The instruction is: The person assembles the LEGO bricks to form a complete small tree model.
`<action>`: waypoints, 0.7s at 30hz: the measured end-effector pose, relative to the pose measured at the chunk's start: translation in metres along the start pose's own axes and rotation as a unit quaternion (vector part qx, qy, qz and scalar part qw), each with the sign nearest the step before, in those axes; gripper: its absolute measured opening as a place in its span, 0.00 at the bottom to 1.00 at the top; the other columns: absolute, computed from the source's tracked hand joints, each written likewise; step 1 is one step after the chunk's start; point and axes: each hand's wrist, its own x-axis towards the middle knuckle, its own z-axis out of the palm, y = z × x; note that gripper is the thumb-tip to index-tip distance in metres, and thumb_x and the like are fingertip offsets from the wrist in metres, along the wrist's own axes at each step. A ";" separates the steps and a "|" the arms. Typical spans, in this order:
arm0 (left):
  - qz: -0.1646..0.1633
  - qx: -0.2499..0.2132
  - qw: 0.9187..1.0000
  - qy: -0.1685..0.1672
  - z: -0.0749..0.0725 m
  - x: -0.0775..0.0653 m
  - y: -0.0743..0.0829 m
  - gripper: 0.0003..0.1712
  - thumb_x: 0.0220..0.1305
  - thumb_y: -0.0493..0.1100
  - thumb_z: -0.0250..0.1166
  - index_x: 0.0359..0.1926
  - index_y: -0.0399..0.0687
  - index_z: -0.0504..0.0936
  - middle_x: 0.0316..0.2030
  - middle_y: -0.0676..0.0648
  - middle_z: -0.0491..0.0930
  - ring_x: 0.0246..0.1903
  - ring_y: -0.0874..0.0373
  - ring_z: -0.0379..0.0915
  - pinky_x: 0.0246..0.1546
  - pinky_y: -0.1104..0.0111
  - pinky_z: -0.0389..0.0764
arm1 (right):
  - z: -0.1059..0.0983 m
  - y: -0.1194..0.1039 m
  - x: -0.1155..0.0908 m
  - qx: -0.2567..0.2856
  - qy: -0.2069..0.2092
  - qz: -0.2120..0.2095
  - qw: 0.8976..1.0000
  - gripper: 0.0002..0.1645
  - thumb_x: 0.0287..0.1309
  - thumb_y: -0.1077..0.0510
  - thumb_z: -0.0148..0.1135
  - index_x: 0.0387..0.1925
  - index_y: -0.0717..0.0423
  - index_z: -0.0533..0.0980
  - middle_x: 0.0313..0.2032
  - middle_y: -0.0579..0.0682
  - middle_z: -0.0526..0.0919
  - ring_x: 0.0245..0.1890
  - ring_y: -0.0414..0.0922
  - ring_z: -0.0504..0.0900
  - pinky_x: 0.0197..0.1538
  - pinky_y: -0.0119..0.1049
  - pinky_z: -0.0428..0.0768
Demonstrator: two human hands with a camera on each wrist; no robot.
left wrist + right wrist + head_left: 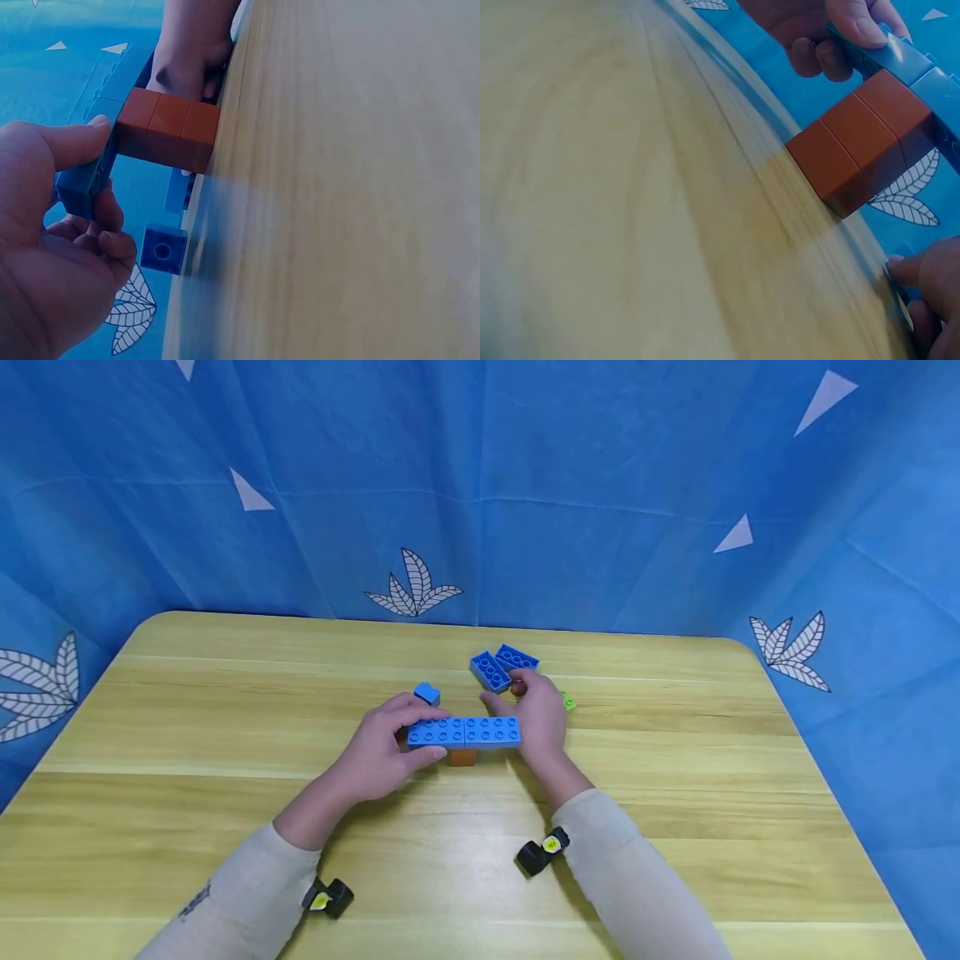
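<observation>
My left hand (378, 747) pinches the left end of a blue bar made of two studded bricks (491, 732) laid end to end. In the left wrist view, the thumb lies on its near side and the fingers curl beneath. The bar tops an upright column of three brown bricks (169, 129), which stands on the table. Beyond the bar, my right hand (543, 714) has its thumb and forefinger at the near end of a dark blue brick (490, 672). Whether they grip it is unclear; the hand is cut off in the right wrist view.
Touching that brick is another dark blue one (517, 657). A small blue brick (427, 694) lies behind my left hand. A light green brick (570, 702) shows partly behind my right hand. Past the far edge of the wooden table (262, 693) hangs a blue patterned cloth (562, 560).
</observation>
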 end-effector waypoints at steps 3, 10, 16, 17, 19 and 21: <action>-0.001 0.000 1.000 0.000 0.000 -0.001 0.000 0.22 0.59 0.39 0.75 0.55 0.49 0.85 0.48 0.53 0.76 0.39 0.54 0.69 0.33 0.64 0.70 | 0.001 0.001 0.000 0.010 -0.001 -0.002 1.000 0.30 0.56 0.43 0.74 0.53 0.58 0.81 0.42 0.52 0.82 0.42 0.49 0.80 0.45 0.42 0.77; 0.000 0.000 1.000 0.000 0.001 -0.001 0.001 0.21 0.59 0.39 0.75 0.55 0.50 0.85 0.49 0.53 0.76 0.40 0.54 0.69 0.34 0.64 0.70 | -0.004 0.010 -0.005 0.168 -0.019 -0.020 0.985 0.23 0.57 0.53 0.74 0.52 0.55 0.79 0.46 0.53 0.81 0.31 0.47 0.80 0.32 0.36 0.78; 0.008 -0.010 1.000 -0.006 0.001 -0.002 0.001 0.21 0.59 0.40 0.75 0.54 0.50 0.85 0.46 0.53 0.76 0.38 0.55 0.68 0.33 0.64 0.70 | -0.013 0.015 -0.007 0.339 -0.045 -0.038 0.939 0.21 0.63 0.63 0.67 0.56 0.59 0.71 0.51 0.56 0.80 0.35 0.51 0.83 0.35 0.38 0.83; 0.009 -0.010 1.000 -0.005 0.001 -0.002 0.001 0.21 0.59 0.40 0.75 0.54 0.50 0.85 0.46 0.54 0.77 0.38 0.55 0.68 0.33 0.64 0.70 | -0.014 0.015 -0.007 0.352 -0.045 -0.042 0.934 0.21 0.65 0.64 0.66 0.57 0.60 0.70 0.51 0.57 0.80 0.36 0.53 0.83 0.38 0.40 0.83; 0.010 -0.007 1.000 -0.001 0.002 -0.002 0.002 0.21 0.58 0.40 0.76 0.54 0.49 0.85 0.47 0.54 0.77 0.39 0.55 0.69 0.32 0.64 0.70 | -0.015 0.017 -0.007 0.375 -0.049 -0.053 0.924 0.21 0.68 0.64 0.62 0.59 0.61 0.68 0.50 0.60 0.80 0.40 0.57 0.82 0.40 0.46 0.84; 0.013 -0.006 1.000 0.003 0.003 -0.002 0.002 0.22 0.58 0.40 0.76 0.54 0.49 0.85 0.47 0.54 0.77 0.37 0.55 0.69 0.30 0.65 0.70 | -0.017 0.018 -0.009 0.389 -0.054 -0.063 0.917 0.21 0.72 0.63 0.57 0.62 0.61 0.65 0.50 0.61 0.79 0.41 0.61 0.81 0.41 0.47 0.84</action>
